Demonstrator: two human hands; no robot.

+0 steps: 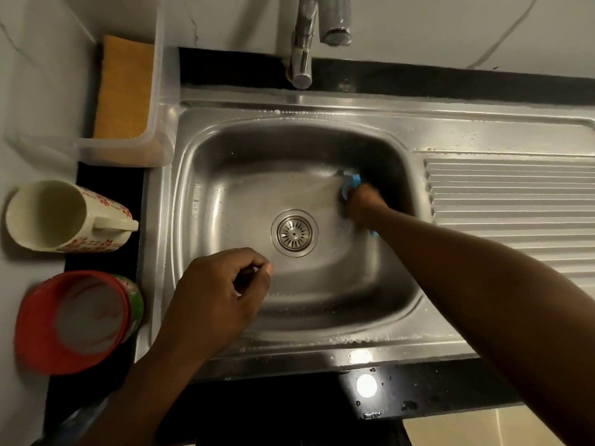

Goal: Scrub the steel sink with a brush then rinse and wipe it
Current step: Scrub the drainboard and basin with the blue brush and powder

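Steel fills most of the head view: a steel sink [199, 194] set into a glossy black countertop [434, 394], with pale veined wall panels [418, 27] rising behind it. The basin is wet, with droplets beaded along its near and far rims, and a round drain strainer [294, 233] sits at the middle of its floor. A ribbed drainboard [508, 201] extends from the basin to the right. A chrome faucet [302, 59] stands at the back rim, its spout reaching forward over the sink. The right hand [362, 204] is down inside the basin against its right wall, fingers wrapped tight around a blue brush [352, 183]; only the brush's blue top and a sliver below the wrist show, and its bristles are hidden. The left hand [219, 294] hovers over the near-left part of the basin, fingers curled in with the thumb meeting the forefinger; nothing can be seen held between them. Left of the sink, a clear plastic tub [154, 91] holding an orange cloth [124, 88] sits in the back corner. Nearer, a cream mug [64, 217] with red flowers sits beside the sink's left rim, and a red-lidded container [74, 320] sits just in front of it. A bright round reflection of a lamp shines on the countertop's front edge.
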